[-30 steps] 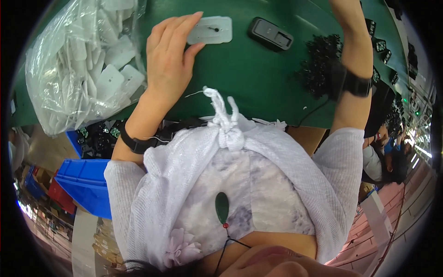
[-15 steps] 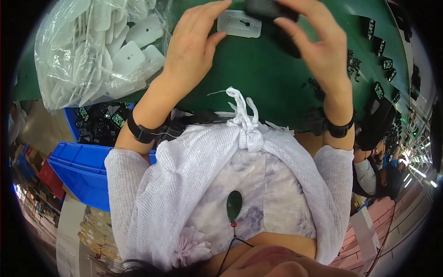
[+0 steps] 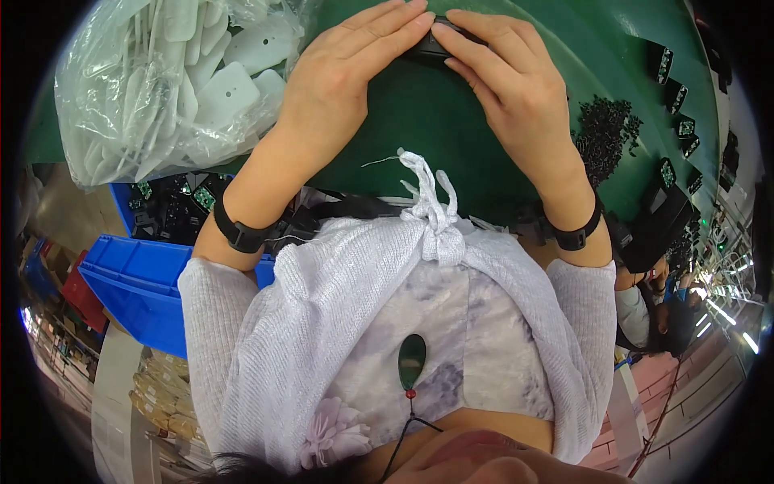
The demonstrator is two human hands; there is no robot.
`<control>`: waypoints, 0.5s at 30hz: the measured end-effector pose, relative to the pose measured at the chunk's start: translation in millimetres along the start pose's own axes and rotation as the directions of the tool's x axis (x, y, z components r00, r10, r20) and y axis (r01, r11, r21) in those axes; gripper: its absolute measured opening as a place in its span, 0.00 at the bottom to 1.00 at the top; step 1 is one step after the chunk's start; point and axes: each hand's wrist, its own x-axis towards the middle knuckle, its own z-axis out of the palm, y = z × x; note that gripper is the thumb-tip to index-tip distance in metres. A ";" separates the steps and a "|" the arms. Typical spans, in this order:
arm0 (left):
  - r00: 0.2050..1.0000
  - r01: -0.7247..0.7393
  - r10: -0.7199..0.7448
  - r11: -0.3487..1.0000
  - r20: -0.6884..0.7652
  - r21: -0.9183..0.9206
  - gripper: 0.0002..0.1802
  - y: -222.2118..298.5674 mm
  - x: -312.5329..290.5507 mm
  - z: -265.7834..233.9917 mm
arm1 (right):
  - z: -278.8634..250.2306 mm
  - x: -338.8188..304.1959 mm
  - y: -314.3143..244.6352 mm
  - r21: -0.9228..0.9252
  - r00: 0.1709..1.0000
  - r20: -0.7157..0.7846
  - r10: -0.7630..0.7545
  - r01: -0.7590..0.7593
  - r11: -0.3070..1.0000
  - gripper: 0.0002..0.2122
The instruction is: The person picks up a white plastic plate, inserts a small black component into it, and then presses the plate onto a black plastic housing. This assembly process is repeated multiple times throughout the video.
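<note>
At the far edge of the view, a black plastic case [image 3: 430, 46] lies mostly hidden under my fingers. My left hand [image 3: 343, 66] reaches over its left side, fingers together and tips on the top; its thumb is hidden. From the other side my right hand [image 3: 509, 77] grips the case, fingertips on top and thumb side along the near edge. The two hands' fingertips almost meet over it. What lies beneath the case cannot be seen.
A clear bag of white plastic plates [image 3: 230, 97] lies at left on the green table [image 3: 419, 125]. Small black parts [image 3: 606, 133] are heaped at right, beyond them several black housings with circuit boards [image 3: 676, 97]. Blue bins [image 3: 137, 278] stand lower left. Another person [image 3: 657, 319] sits at far right.
My right hand has brought the black case left and down to where the white plate lay. My left hand has moved onto it, and the plate is out of sight. The small black heap is uncovered.
</note>
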 end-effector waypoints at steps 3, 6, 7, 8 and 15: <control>0.544 -0.686 0.575 0.724 -0.610 0.070 0.23 -53.3 14.8 44.3 | -20.3 52.6 -38.6 -0.119 0.930 0.250 0.268 -0.245 0.962 0.17; 0.466 -0.703 0.640 0.687 -0.610 0.184 0.25 -31.8 11.7 28.6 | -32.0 69.2 -52.8 -0.242 0.700 0.458 0.549 -0.496 0.834 0.16; 0.796 -0.493 0.565 0.814 -0.219 0.307 0.26 5.5 3.6 -4.3 | -33.6 65.6 -50.3 -0.267 0.695 0.439 0.568 -0.503 0.822 0.16; 0.951 -0.308 0.264 0.797 0.160 0.519 0.27 25.6 -0.7 -24.5 | -26.1 50.8 -35.7 -0.281 0.698 0.428 0.574 -0.501 0.818 0.16; 0.965 0.212 -0.249 0.920 -0.075 -0.330 0.17 2.1 -6.0 2.3 | -43.0 64.9 -23.3 0.354 0.174 0.490 0.854 -0.935 -0.013 0.16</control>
